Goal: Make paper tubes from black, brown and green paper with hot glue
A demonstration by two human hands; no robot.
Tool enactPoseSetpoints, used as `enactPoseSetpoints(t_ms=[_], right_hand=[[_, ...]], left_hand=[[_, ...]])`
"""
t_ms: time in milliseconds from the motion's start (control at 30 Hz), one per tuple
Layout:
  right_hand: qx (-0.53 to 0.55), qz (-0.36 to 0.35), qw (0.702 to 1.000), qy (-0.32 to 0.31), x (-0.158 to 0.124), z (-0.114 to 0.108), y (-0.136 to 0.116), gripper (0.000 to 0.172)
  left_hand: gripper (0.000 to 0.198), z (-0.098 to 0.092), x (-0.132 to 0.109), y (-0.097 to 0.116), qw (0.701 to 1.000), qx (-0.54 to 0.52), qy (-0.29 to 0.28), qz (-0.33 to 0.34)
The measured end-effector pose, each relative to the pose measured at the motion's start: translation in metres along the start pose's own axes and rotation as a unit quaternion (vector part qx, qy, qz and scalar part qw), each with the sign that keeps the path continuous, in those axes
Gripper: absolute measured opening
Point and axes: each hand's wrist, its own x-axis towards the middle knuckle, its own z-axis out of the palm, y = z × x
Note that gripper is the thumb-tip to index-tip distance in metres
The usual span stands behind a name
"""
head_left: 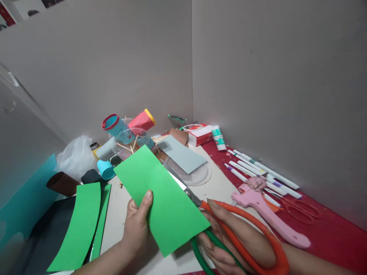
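Note:
My left hand grips a bright green sheet of paper, with the thumb on top and the other fingers hidden behind it. In my right hand is a pair of scissors with one orange and one green handle. The blades lie along the sheet's upper right edge, partly hidden behind the paper, so I cannot tell whether they are cutting into it. Another green paper strip lies at the lower left on black paper.
A pink hot glue gun, several white markers and small scissors lie on the right. At the back are a glue stick, a red-and-white box, grey paper and decorated paper tubes. A plastic bag stands at left.

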Motion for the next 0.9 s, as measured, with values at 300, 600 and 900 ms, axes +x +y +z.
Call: enactPoseSetpoints(t_ms=[300,600,900], right_hand=[[0.034,-0.036,0.998,-0.033,0.004,-0.001,0.006,0.065],[0.023,0.067,0.997,0.01,-0.004,0.002,-0.006,0.081],[-0.012,0.018,0.999,-0.032,0.0,0.005,-0.01,0.077]], left_hand=[[0.044,0.0,-0.003,0.0,1.0,-0.001,-0.009,-0.006],[0.045,-0.002,-0.01,-0.006,0.999,-0.019,-0.016,-0.032],[0.04,-0.001,-0.014,-0.014,0.999,-0.015,-0.039,-0.023]])
